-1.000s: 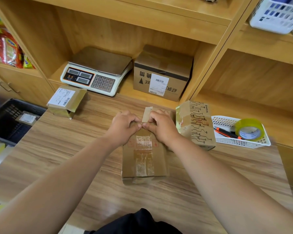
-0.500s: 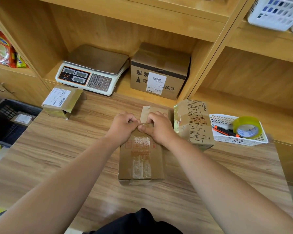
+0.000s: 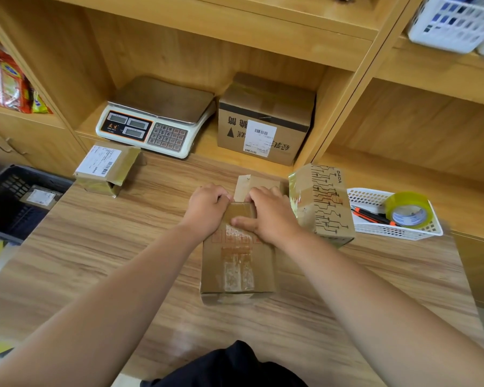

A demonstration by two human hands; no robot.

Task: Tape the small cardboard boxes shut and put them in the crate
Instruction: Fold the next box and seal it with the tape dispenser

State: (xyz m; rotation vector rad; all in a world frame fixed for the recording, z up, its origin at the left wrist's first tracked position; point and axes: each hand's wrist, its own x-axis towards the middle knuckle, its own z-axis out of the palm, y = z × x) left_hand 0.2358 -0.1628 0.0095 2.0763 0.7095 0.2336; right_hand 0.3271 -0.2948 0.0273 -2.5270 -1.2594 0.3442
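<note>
- Judging by the pose, caught partway through closing the far end of the small cardboard box [image 3: 236, 263], laid flat mid-table [image 3: 109, 261] in front of the body, probably to give a firm surface to press against.
- Curled the left grip [image 3: 207, 210] round the far left corner of that box, fingers hooked over the edge, likely to stop it sliding away.
- Clamped the right grip [image 3: 271, 216] on the far right corner, thumb laid flat across the top and fingers wrapped over the end, apparently to work down the flap [image 3: 256, 184] that stood up between the two hands.
- Kept the tape roll [image 3: 408, 209] in the white basket [image 3: 397, 233] at the right of the table, beside an orange-and-black tool [image 3: 372, 216], well apart from both hands; judged taping of this end not yet begun.
- Stood a printed box [image 3: 322, 202] upright just beside the right grip; could not tell whether touching.
- Left a labelled box [image 3: 106, 169] at the far left of the table, one end flap open, so probably not yet sealed.
- Set the dark crate [image 3: 14, 202] lower down, off the table's left edge, with one small labelled parcel [image 3: 41, 196] inside; handy for a short leftward carry.
- Saw a scale [image 3: 157, 118] and a larger carton [image 3: 266, 118] on the shelf behind, seemingly no part of the job.
</note>
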